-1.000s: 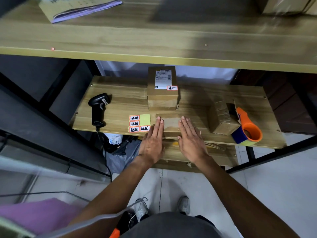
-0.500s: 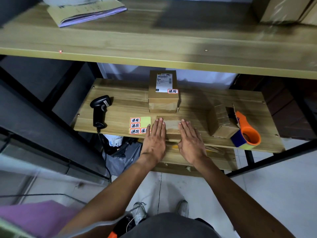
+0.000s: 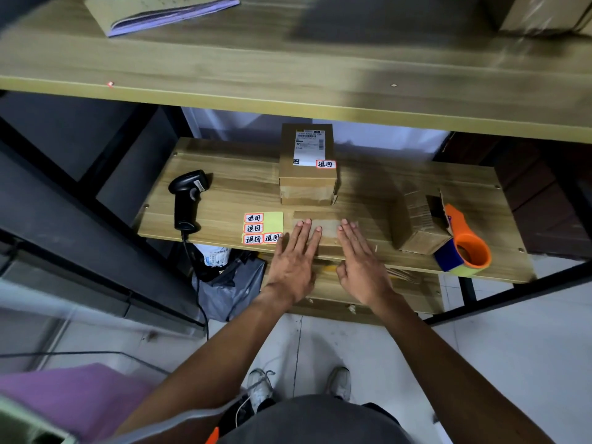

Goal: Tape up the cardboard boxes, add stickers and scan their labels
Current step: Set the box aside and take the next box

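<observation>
Little has changed over the last second: the left hand [image 3: 293, 267] and right hand [image 3: 362, 264] were already lying side by side on the low cardboard box [image 3: 329, 225] at the front edge of the table [image 3: 224, 193], and they stay there, with only the view itself drifting a touch. Each grip is spread, with straight fingers pressed flat on the box top and pinching nothing. A paler strip shows between the fingertips; it may be tape, but I cannot be sure. Holding steady like this suggests the top is being pressed down or a seam smoothed, so this box is probably still at the taping step, with its sticker and scan yet to come. The tools are all within reach of the low cardboard box. The sticker sheet [image 3: 262, 227] lies just beside it on its left, touching the left hand's outer fingers. The scanner [image 3: 187, 200] stands farther left. The tape dispenser [image 3: 464, 248] sits well to its right, past an open box [image 3: 416, 225] tipped on its side. Just behind it stands a labelled box [image 3: 307, 168] that already carries a red-edged sticker, which looks finished.
</observation>
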`<state>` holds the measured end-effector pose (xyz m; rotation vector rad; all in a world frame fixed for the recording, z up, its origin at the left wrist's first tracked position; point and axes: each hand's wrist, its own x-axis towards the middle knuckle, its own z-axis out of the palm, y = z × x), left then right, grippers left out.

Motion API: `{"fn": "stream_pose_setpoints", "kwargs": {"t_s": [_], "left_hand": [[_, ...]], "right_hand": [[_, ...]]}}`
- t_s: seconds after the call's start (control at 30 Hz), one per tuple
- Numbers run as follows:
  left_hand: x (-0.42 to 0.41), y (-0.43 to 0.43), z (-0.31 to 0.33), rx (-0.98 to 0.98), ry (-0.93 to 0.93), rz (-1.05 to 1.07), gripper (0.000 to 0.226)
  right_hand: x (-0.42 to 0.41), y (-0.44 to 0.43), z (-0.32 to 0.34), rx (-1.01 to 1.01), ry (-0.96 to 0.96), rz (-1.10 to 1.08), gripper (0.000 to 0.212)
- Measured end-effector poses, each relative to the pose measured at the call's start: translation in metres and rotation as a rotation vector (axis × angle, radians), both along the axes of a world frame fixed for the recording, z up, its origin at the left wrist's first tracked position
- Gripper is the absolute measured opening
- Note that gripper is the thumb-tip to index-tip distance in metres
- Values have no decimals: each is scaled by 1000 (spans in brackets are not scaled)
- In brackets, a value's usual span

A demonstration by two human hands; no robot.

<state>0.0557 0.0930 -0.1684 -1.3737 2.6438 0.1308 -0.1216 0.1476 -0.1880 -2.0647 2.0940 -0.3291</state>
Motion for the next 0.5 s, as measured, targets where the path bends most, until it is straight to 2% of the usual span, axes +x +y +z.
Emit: {"fn": "stream_pose_setpoints", "kwargs": {"t_s": [0.27,0.5], "left_hand": [[-1,-2,-2,13,32,7,99],[2,0,-5,35,74,-8,101]], "right_hand": [[-13,9,-7,-95,-24,21,78],[-8,11,-3,-81,-26,-19,83]]}}
